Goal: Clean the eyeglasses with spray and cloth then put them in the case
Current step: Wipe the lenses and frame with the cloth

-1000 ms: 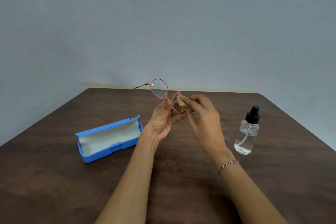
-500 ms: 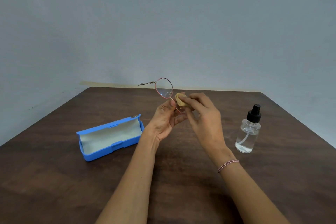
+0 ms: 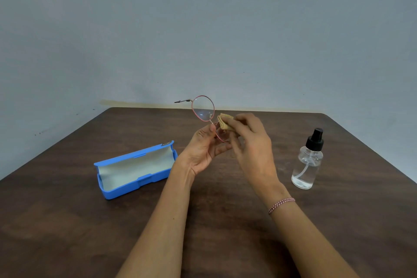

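Observation:
Pink-rimmed round eyeglasses (image 3: 202, 108) are held up above the middle of the brown table (image 3: 67, 221). My left hand (image 3: 204, 150) pinches them near the bridge, thumb on top. My right hand (image 3: 250, 144) presses a small folded tan cloth (image 3: 223, 122) against the lower lens, which is mostly hidden behind cloth and fingers. The upper lens and one temple arm stick out to the upper left. An open blue case (image 3: 135, 169) with a pale lining lies on the table to the left. A clear spray bottle (image 3: 308, 160) with a black pump top stands upright to the right.
A plain grey wall (image 3: 203, 29) rises right behind the table's far edge. The table's right corner lies just beyond the bottle. A braided bracelet (image 3: 281, 205) circles my right wrist.
Both hands have shifted slightly right and up with the glasses. The frame has tilted, so the upper lens stands higher and more upright. The cloth still rubs the lower lens.

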A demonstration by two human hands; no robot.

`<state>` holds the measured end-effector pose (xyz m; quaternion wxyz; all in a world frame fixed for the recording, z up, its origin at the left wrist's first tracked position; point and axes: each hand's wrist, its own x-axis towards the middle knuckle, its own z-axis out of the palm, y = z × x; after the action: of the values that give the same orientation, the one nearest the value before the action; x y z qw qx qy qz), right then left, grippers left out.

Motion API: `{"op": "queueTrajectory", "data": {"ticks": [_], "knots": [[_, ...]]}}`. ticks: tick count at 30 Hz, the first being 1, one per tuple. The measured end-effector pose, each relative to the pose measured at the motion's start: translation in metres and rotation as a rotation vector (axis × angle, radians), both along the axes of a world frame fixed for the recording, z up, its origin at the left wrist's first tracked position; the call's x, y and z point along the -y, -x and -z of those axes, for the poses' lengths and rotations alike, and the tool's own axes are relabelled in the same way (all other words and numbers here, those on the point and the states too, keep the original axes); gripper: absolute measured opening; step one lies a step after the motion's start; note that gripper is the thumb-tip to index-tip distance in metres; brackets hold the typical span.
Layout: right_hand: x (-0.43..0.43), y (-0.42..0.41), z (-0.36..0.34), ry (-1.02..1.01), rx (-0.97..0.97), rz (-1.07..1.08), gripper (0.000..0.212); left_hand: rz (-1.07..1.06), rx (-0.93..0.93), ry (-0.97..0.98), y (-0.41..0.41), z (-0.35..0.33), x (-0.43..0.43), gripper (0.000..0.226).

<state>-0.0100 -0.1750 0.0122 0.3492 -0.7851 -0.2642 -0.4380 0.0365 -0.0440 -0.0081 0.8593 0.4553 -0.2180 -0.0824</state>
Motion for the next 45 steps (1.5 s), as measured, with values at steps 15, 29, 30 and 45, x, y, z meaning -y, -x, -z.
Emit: {"op": "queueTrajectory", "data": {"ticks": [15,29,30,45], "knots": [[-0.002,-0.002,0.002,0.037,-0.059,0.058,0.025,-0.079,0.014,0.093,0.002,-0.005,-0.004,0.082],[-0.004,0.001,0.001,0.085,-0.002,-0.128,0.033,-0.041,-0.025,0.151,0.005,-0.005,-0.001,0.083],[-0.003,0.001,0.001,0.089,0.000,-0.128,0.033,-0.033,-0.019,0.145,0.004,-0.003,-0.002,0.080],[0.004,0.001,-0.002,0.198,0.020,-0.104,0.027,-0.039,-0.003,0.183,0.003,-0.002,-0.004,0.079]]}}
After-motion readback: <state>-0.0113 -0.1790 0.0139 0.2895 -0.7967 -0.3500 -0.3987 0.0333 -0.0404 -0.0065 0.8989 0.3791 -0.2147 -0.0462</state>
